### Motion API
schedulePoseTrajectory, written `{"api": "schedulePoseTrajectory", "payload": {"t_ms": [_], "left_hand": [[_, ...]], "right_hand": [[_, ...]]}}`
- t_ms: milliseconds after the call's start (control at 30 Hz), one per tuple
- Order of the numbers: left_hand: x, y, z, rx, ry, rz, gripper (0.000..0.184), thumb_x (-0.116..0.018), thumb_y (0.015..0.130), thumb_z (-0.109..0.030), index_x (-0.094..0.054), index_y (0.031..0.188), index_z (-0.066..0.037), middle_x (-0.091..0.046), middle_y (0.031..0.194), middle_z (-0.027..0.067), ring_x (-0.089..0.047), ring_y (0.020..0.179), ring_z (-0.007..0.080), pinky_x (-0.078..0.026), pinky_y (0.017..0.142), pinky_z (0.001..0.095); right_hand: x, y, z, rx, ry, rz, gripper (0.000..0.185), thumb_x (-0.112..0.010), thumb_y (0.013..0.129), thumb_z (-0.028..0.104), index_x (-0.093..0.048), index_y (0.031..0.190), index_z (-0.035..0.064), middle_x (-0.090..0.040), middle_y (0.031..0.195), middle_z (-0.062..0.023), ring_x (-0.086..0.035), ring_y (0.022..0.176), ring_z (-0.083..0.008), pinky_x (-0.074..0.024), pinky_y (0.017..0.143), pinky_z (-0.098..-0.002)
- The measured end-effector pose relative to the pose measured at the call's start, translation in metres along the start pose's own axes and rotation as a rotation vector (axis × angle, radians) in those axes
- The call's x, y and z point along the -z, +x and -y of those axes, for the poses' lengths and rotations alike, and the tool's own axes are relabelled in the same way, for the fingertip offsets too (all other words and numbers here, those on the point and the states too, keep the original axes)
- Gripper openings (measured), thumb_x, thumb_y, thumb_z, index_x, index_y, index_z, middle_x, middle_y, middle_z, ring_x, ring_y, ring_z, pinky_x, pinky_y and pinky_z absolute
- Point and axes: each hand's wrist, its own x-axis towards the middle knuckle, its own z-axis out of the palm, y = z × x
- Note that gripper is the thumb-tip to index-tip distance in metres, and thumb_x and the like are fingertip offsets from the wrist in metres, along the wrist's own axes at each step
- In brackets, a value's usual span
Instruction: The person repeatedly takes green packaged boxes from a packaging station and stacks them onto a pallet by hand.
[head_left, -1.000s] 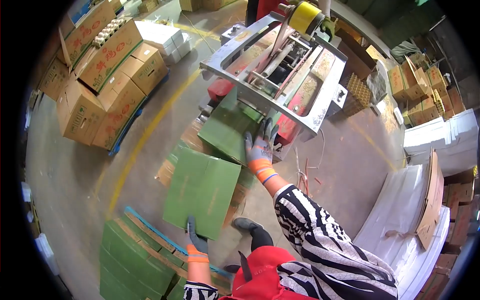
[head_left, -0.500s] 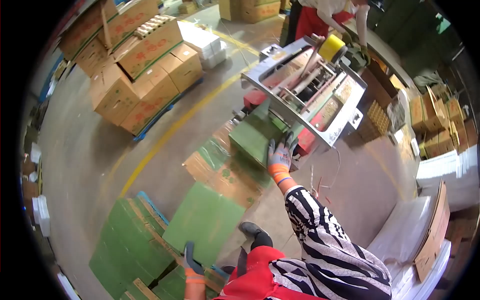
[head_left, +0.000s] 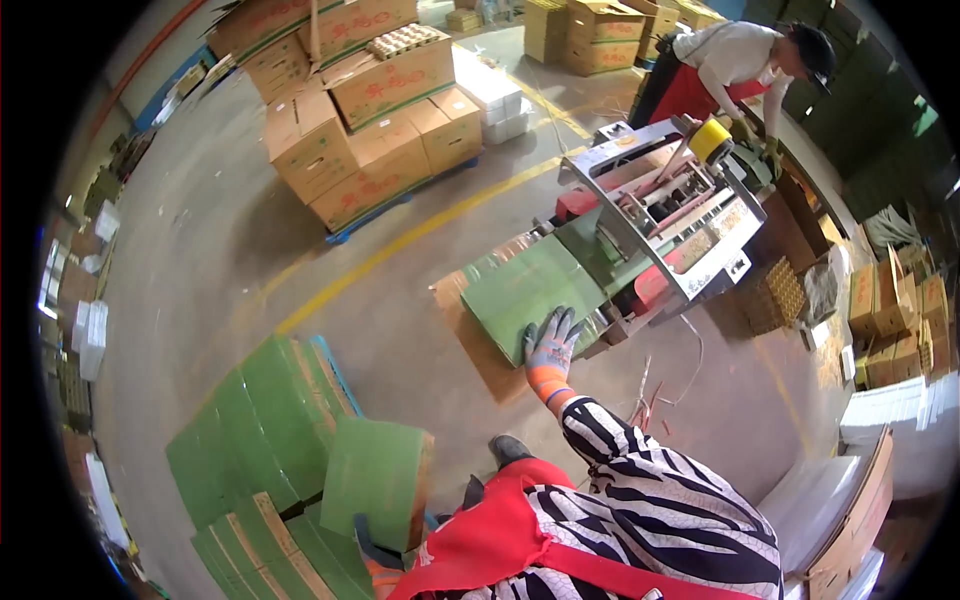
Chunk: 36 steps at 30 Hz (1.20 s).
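My right hand (head_left: 552,345) lies on the near corner of a green carton (head_left: 530,290), fingers spread. This carton rests on a brown cardboard-covered surface (head_left: 490,365) at the infeed of a carton-sealing machine (head_left: 670,205). Further in, another green carton (head_left: 598,245) is partly under the machine's frame. At lower left, my left hand (head_left: 375,548) grips the near edge of a second green carton (head_left: 370,470), beside stacked green cartons; some of its fingers are hidden. Both hands wear grey and orange gloves.
Green cartons (head_left: 255,430) stand stacked on a blue pallet at left. Brown boxes (head_left: 370,150) fill another pallet at the back. Across the machine, a person in a red apron (head_left: 700,85) bends over its far end. Loose strands (head_left: 645,400) lie on the floor.
The view has swung, shifting the machine right and down. My right hand now rests on the carton's near corner. The carton at my left hand appears smaller and lower, with its side showing.
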Motion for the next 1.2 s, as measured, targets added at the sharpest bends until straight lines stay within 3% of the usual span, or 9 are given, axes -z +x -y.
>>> {"api": "schedulePoseTrajectory", "payload": {"t_ms": [233,433,533,600,833,933,1000,1067,1200], "left_hand": [[0.093,-0.055,0.021,0.04,-0.201,-0.149,0.049,-0.05,0.091,-0.037,-0.047,0.127,-0.004,-0.05,0.126,0.0114,-0.05,0.111,0.0252,-0.039,0.096,0.0349],[0.131,-0.082,0.042,0.018,-0.324,-0.223,0.052,-0.047,0.091,-0.039,-0.044,0.129,-0.004,-0.048,0.129,0.0115,-0.048,0.114,0.0257,-0.037,0.098,0.0361],[0.136,-0.084,0.049,0.014,-0.359,-0.239,0.053,-0.046,0.091,-0.04,-0.043,0.13,-0.004,-0.047,0.13,0.0116,-0.047,0.115,0.026,-0.036,0.099,0.0367],[0.137,-0.084,0.052,0.012,-0.379,-0.244,0.054,-0.045,0.091,-0.041,-0.042,0.131,-0.004,-0.046,0.131,0.0117,-0.046,0.116,0.0261,-0.035,0.1,0.0371],[0.15,-0.095,0.044,-0.004,-0.425,-0.272,0.057,-0.042,0.092,-0.043,-0.039,0.133,-0.004,-0.044,0.133,0.0118,-0.043,0.119,0.0268,-0.033,0.102,0.0385],[0.165,-0.114,0.039,-0.039,-0.499,-0.282,0.059,-0.041,0.092,-0.044,-0.037,0.135,-0.004,-0.042,0.135,0.0119,-0.042,0.121,0.027,-0.032,0.103,0.0391],[0.173,-0.124,0.039,-0.027,-0.601,-0.256,0.06,-0.04,0.092,-0.045,-0.036,0.135,-0.004,-0.042,0.135,0.0119,-0.041,0.121,0.0272,-0.031,0.104,0.0395],[0.169,-0.123,0.037,-0.059,-0.679,-0.202,0.06,-0.039,0.093,-0.046,-0.035,0.136,-0.004,-0.041,0.136,0.012,-0.041,0.122,0.0274,-0.03,0.104,0.0399],[0.157,-0.136,0.038,-0.245,-0.503,-0.486,0.051,-0.043,0.094,-0.037,-0.039,0.134,-0.005,-0.045,0.133,0.0089,-0.044,0.12,0.0246,-0.035,0.101,0.0383]], "right_hand": [[0.002,-0.045,0.043,0.026,-0.101,0.102,0.076,-0.05,0.084,0.048,-0.027,0.139,0.0,-0.024,0.143,-0.025,-0.028,0.127,-0.0478,-0.022,0.108,-0.0488],[0.051,0.01,0.041,-0.009,-0.197,0.587,0.066,-0.046,0.081,0.059,-0.042,0.132,0.0179,-0.042,0.133,-0.016,-0.043,0.118,-0.0379,-0.035,0.099,-0.0441],[0.059,0.032,0.043,0.399,-0.175,-0.025,0.068,-0.055,0.082,0.048,-0.038,0.134,0.0072,-0.038,0.137,-0.0171,-0.037,0.123,-0.0392,-0.0303,0.102,-0.0475],[0.061,0.04,0.064,0.493,-0.094,-0.138,0.071,-0.058,0.082,0.043,-0.034,0.136,0.0052,-0.036,0.139,-0.0184,-0.032,0.127,-0.0399,-0.0254,0.105,-0.0476],[-0.012,0.023,0.037,0.399,-0.221,0.244,0.075,-0.051,0.083,0.051,-0.03,0.138,0.0048,-0.028,0.144,-0.0177,-0.023,0.133,-0.036,-0.0153,0.109,-0.0489],[0.013,0.029,0.058,0.599,-0.051,-0.066,0.071,-0.052,0.083,0.048,-0.033,0.137,0.0049,-0.03,0.143,-0.0181,-0.026,0.132,-0.0354,-0.0167,0.109,-0.0472],[-0.033,0.03,0.002,0.767,-0.273,0.044,0.069,-0.054,0.081,0.043,-0.036,0.135,0.0046,-0.036,0.139,-0.0185,-0.029,0.131,-0.0359,-0.0206,0.108,-0.047],[-0.011,0.034,0.037,0.549,-0.423,0.301,0.069,-0.05,0.084,0.044,-0.033,0.138,0.0045,-0.032,0.142,-0.0174,-0.03,0.13,-0.0357,-0.0207,0.108,-0.0447],[-0.03,0.005,0.033,0.538,-0.097,-0.146,0.075,-0.06,0.081,0.046,-0.03,0.141,0.0135,-0.031,0.143,-0.0163,-0.029,0.13,-0.0358,-0.0197,0.109,-0.0466]]}}
